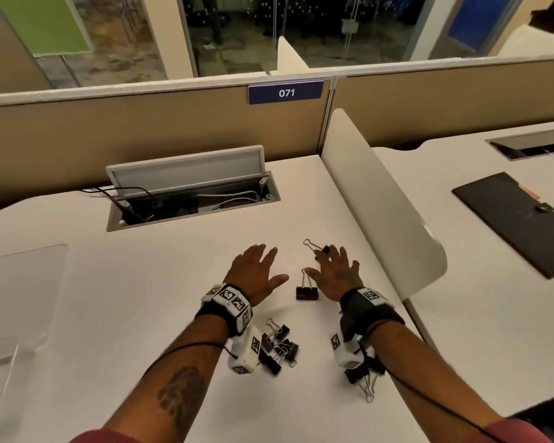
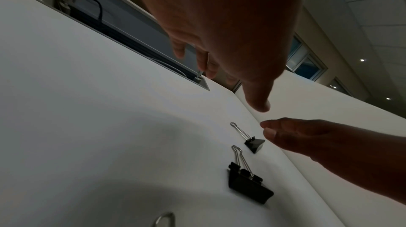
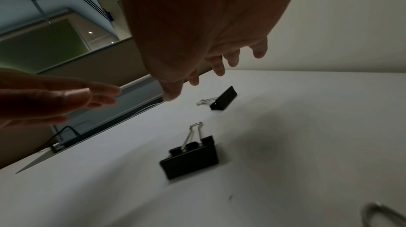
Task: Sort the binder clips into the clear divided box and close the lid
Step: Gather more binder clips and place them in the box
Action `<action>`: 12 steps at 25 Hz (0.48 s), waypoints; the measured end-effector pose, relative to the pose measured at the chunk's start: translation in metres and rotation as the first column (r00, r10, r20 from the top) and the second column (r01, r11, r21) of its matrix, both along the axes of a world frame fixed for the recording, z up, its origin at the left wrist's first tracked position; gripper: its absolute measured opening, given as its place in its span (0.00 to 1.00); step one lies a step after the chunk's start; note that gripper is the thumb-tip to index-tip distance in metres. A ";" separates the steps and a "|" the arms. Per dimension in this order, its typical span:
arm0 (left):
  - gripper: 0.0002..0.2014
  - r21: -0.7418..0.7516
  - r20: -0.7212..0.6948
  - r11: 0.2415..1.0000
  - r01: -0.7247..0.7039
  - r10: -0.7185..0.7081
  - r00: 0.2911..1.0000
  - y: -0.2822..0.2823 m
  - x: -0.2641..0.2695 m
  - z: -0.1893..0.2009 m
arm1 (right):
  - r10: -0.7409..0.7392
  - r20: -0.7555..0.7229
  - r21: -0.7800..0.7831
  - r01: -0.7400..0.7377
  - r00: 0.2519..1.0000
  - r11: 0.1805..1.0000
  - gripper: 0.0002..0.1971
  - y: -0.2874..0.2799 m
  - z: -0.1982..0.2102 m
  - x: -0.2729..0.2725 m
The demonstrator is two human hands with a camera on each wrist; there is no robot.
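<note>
Both of my hands hover palm down with spread fingers over the white desk (image 1: 141, 282). My left hand (image 1: 258, 271) holds nothing. My right hand (image 1: 335, 271) holds nothing either, and its fingertips are over a small black binder clip (image 1: 320, 249). A larger black clip (image 1: 307, 288) lies between the hands, and the left wrist view shows this larger clip (image 2: 248, 182) and the small clip (image 2: 253, 142). A pile of clips (image 1: 277, 348) lies under my left wrist, and more clips (image 1: 363, 377) lie under my right. The clear divided box (image 1: 29, 247) sits at the far left.
An open cable tray (image 1: 192, 193) with cords is set into the desk behind the hands. A white divider panel (image 1: 381, 199) stands along the right edge, close to my right hand. A beige partition (image 1: 141, 129) bounds the back. A black pad (image 1: 518, 219) lies on the neighbouring desk.
</note>
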State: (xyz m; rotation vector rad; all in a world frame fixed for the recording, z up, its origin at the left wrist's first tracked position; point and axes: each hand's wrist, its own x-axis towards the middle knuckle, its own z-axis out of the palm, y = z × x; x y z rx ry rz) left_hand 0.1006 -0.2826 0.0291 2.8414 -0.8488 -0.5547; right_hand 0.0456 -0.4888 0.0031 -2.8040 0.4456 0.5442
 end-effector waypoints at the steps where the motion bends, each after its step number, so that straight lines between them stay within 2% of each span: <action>1: 0.36 0.011 -0.028 1.000 0.005 -0.005 1.000 -0.007 0.003 -0.002 | -0.006 0.016 -0.010 0.006 1.000 1.000 0.30 -0.006 -0.003 0.005; 7: 0.33 0.131 -0.173 0.991 0.001 0.022 0.985 -0.040 0.013 -0.009 | -0.035 0.008 0.087 0.034 0.999 0.996 0.29 -0.029 -0.012 0.032; 10: 0.33 0.195 -0.185 0.980 0.024 0.013 0.983 -0.054 0.013 -0.012 | 0.026 0.008 0.036 -0.026 1.000 0.999 0.28 -0.035 -0.022 0.038; 12: 0.33 0.217 -0.178 0.976 0.029 0.011 0.984 -0.063 0.012 -0.016 | 0.044 0.047 0.022 -0.045 0.998 0.999 0.24 -0.039 -0.027 0.039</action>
